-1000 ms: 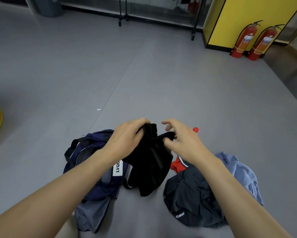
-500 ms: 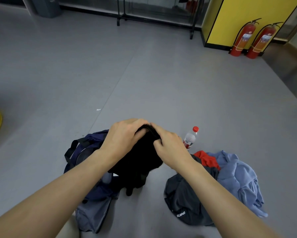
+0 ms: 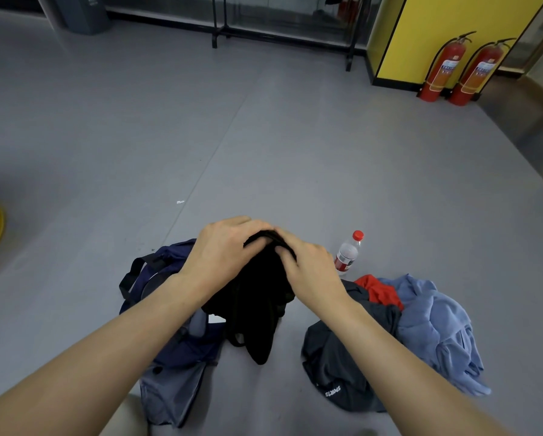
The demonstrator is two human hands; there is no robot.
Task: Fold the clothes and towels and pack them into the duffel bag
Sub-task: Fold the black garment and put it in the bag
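On the grey floor [image 3: 295, 171], head view, low centre: the person holds a black garment [image 3: 257, 309] up off the ground with both hands; left hand [image 3: 223, 250] has its fingers curled over the top edge of the cloth, gripping it; right hand [image 3: 311, 269] pinches the same edge just beside, fingers bent, the two hands nearly touching; the rest of the cloth hangs loose and crumpled below them, no clean fold visible.

Duffel bag [image 3: 182, 350], navy, lies slack on the floor under the left forearm, straps splayed to its far side; what it holds cannot be told from this angle.

To the right, in one heap: dark grey garment [image 3: 342, 357], red garment [image 3: 378, 292] and blue garment [image 3: 433, 328], all rumpled and overlapping; water bottle [image 3: 347, 254] stands just beyond the heap; two fire extinguishers [image 3: 443, 67] far off by the yellow wall.

Judgement: early stage; first piece in hand and not yet folded; three pieces in the heap unfolded; packing looks largely undone.
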